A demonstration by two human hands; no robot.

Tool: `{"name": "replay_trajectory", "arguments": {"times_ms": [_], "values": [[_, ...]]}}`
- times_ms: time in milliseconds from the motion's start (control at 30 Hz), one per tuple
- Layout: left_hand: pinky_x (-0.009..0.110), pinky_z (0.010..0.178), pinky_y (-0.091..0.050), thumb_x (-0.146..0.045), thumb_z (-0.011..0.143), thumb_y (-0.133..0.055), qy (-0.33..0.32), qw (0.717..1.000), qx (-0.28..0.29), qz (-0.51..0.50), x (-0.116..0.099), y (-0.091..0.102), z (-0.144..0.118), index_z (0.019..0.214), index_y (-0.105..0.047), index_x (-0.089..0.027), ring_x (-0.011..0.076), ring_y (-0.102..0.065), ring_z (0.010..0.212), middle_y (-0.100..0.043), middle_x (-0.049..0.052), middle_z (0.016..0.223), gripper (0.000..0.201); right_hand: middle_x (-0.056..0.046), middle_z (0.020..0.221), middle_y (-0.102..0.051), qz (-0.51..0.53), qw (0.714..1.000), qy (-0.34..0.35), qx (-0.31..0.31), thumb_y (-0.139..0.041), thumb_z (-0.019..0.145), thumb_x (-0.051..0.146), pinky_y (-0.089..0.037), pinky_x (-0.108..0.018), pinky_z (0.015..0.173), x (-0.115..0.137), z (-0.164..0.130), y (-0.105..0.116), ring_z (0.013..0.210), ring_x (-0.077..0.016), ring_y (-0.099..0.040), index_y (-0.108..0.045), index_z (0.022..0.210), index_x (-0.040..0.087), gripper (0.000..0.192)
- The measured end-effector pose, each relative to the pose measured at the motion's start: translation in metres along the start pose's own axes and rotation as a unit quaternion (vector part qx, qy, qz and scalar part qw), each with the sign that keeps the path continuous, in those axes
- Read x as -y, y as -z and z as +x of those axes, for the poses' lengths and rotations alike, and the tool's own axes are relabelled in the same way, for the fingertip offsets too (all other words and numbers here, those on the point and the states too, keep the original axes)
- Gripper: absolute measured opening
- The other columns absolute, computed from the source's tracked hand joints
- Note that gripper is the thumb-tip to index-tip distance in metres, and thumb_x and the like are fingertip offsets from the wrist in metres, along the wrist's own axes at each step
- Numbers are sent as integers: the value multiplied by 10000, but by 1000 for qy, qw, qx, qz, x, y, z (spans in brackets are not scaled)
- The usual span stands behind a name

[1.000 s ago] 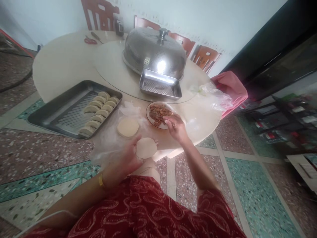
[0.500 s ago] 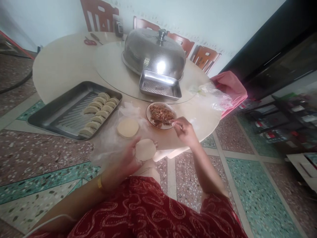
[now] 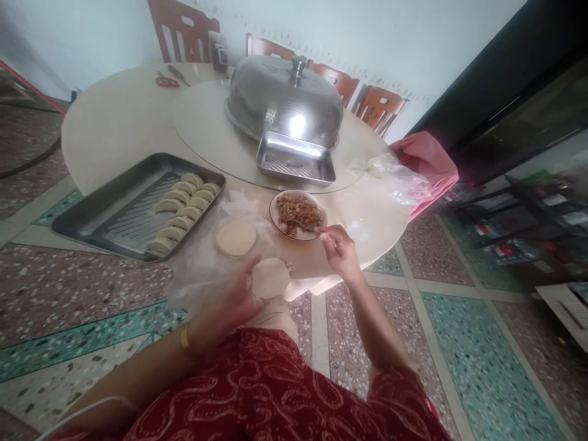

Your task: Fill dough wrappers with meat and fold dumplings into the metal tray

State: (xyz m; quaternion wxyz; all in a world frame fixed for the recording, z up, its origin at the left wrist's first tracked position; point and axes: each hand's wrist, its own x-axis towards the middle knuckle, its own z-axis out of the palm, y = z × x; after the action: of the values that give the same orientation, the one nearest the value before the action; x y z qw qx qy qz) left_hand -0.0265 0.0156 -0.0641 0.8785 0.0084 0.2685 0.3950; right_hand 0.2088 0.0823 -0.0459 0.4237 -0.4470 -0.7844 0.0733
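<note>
Right hand slides back, gripping thin tool; left hand holds dough. Scooping filling seems on; lifting next needs care.

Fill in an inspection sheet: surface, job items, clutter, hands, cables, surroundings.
Surface: round pale table, clear round disc on it.
Job items: pale folded dumplings in a dark rectangular metal tray; pale round dough discs, seemingly stacked, on a translucent plastic sheet; brown minced filling on a round white plate.
Clutter: large silver domed lid, small rectangular silver tray before it, clear plastic bag.
Left hand: holds a thin round dough wrapper.
Right hand: grips a slim utensil at the filling; type unclear.
Cables: thin white cord, lower left; dark cable, left edge.
Surroundings: reddish-brown wooden chairs, pink cloth, speckled floor.
</note>
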Motion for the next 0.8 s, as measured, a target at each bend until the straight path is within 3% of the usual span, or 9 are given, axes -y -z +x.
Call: {"name": "replay_trajectory", "arguments": {"times_ms": [133,267,500,567,633,733,800], "values": [[384,873,-581,-385,896,-570,6,1000,6,-10,-1,4,1,1251,-614,-106,318,-693,1052,-733,166,1077,454,-44,901,-761,23,997,51,62,-478,981,400,-571,-418,771,1,0,7,877,-213,-672,-685,976,260,250],[406,881,-578,-379,903,-565,19,1000,14,-17,0,5,3,1275,-582,-67,319,-695,1047,-728,182,1069,487,-25,891,-761,20,995,62,70,-522,966,367,-563,-426,778,0,5,9,865,-210,-673,-689,960,287,185],[357,901,-574,-352,921,-541,-9,1000,-17,-19,3,-2,1,1257,-602,-83,280,-706,1021,-738,164,1051,434,-15,888,-751,17,984,109,142,-568,945,324,-555,-414,797,-3,16,19,872,-200,-662,-704,918,287,144],[349,897,-575,-354,938,-519,-8,999,-37,-21,3,-7,-1,1248,-604,-72,272,-713,1002,-743,166,1033,428,-8,889,-748,16,986,100,133,-586,937,311,-552,-407,800,-6,15,26,870,-194,-658,-703,935,295,118],[344,881,-580,-353,960,-490,0,998,-64,-21,4,-16,-2,1240,-599,-37,266,-723,968,-747,175,1002,436,-12,870,-744,16,993,76,86,-597,932,306,-550,-399,788,-11,12,28,857,-195,-651,-698,964,287,108],[330,857,-584,-342,986,-445,10,994,-112,-14,5,-30,-5,1235,-592,-3,260,-733,935,-748,193,986,445,-38,873,-746,18,998,43,31,-564,949,334,-549,-400,766,-18,7,22,861,-209,-647,-694,991,262,155],[323,832,-588,-339,992,-430,14,991,-130,-4,6,-37,-6,1236,-592,4,262,-737,919,-748,200,986,451,-47,878,-751,22,998,41,35,-537,959,365,-550,-405,765,-21,4,16,864,-214,-654,-697,978,253,196]]}}
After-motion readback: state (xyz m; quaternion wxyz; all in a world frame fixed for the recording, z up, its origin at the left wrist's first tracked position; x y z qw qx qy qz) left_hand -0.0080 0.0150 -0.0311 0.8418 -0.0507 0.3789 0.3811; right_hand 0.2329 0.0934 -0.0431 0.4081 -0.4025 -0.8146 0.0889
